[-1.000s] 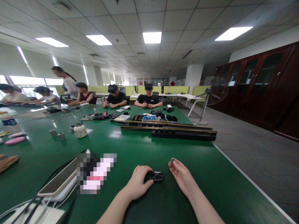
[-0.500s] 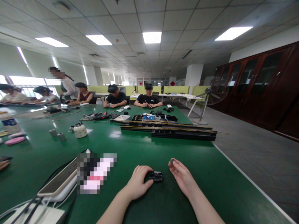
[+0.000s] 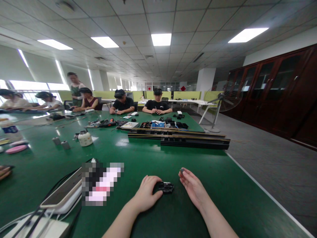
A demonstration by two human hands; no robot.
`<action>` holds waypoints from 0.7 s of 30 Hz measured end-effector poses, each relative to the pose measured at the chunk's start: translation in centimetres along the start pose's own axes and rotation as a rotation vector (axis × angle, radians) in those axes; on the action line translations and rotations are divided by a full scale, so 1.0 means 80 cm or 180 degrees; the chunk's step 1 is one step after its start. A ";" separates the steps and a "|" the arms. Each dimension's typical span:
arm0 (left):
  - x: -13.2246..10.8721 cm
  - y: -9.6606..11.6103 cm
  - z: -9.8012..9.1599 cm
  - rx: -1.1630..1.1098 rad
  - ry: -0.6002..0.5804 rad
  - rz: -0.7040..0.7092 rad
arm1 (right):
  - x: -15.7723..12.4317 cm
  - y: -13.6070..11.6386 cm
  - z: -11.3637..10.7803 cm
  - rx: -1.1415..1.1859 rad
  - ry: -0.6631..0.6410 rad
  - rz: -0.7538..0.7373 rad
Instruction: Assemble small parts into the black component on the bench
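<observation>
My left hand (image 3: pixel 148 194) is closed on one end of a small black part (image 3: pixel 167 187), with the thumb and fingers on either side of it. The part lies low over the green table and looks like an open shell with uneven insides and a light strip along its far edge; its exact kind is too small to tell. To the right, and apart from it, my right hand (image 3: pixel 192 185) is raised with the palm turned inward. Between its fingertips it pinches a tiny grey-green piece (image 3: pixel 182 171), mostly covered by the fingers.
A phone (image 3: pixel 61 190) on a white block, with cables, lies at left beside a blurred-out patch. Long black rails (image 3: pixel 195 143) with thin rods lie across the table ahead. A white jar (image 3: pixel 85 138) and grey cylinders (image 3: pixel 65 144) stand at left. Co-workers sit beyond; another person's hand (image 3: pixel 5 172) is at far left.
My hands and what they hold stay almost still. In the background, a standing person in white has gone from view and a person in an apron now stands there. The far-left hand shifted slightly.
</observation>
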State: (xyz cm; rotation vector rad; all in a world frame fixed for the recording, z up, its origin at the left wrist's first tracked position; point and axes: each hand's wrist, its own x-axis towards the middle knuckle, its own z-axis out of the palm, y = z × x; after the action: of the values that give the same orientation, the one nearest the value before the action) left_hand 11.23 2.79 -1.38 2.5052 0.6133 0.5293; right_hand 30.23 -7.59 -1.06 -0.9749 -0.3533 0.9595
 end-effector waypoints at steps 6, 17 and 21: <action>0.000 0.000 0.000 -0.0011 0.0025 0.0018 | -0.003 0.000 0.007 -0.0188 0.0024 -0.0087; 0.000 -0.001 0.000 0.0026 0.0018 0.0048 | -0.002 0.010 0.009 -0.0972 -0.0108 -0.0402; 0.000 -0.002 0.000 0.0012 0.0019 0.0069 | -0.004 0.013 0.011 -0.1436 -0.0255 -0.0529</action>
State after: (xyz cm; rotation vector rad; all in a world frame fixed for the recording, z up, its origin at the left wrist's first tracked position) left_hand 11.20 2.89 -1.44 2.5174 0.5906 0.5442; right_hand 28.91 -7.15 -1.39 -1.2941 -0.7284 0.7821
